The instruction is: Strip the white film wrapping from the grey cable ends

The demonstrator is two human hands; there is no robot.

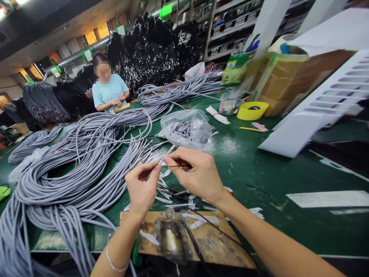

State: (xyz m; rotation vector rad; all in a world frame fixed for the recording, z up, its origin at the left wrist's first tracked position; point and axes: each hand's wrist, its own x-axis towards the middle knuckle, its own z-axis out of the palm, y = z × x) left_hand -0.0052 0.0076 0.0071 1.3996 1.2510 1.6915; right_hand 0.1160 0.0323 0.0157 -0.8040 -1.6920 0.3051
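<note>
My left hand (143, 184) pinches thumb against forefinger, closed on one end of a thin dark strand (178, 166), perhaps a wire or a thin tube. My right hand (196, 169) is also closed, and the strand passes between its fingers into the palm. Both sets of fingertips almost meet above the bench. Just beyond them lie the stripped ends of a bundle of grey cables (141, 148). Past my right hand sits a clear plastic bag (188, 129) with small grey pieces inside. The fingertips partly hide what they grip.
Under my wrists is a wooden board (213, 246) carrying a metal device (173, 236) and black leads. Tools and paper scraps lie behind it. Coiled grey cables (63, 173) fill the left. At right stand a yellow tape roll (252, 111) and white slotted panel (300, 130). Another person (109, 86) works opposite.
</note>
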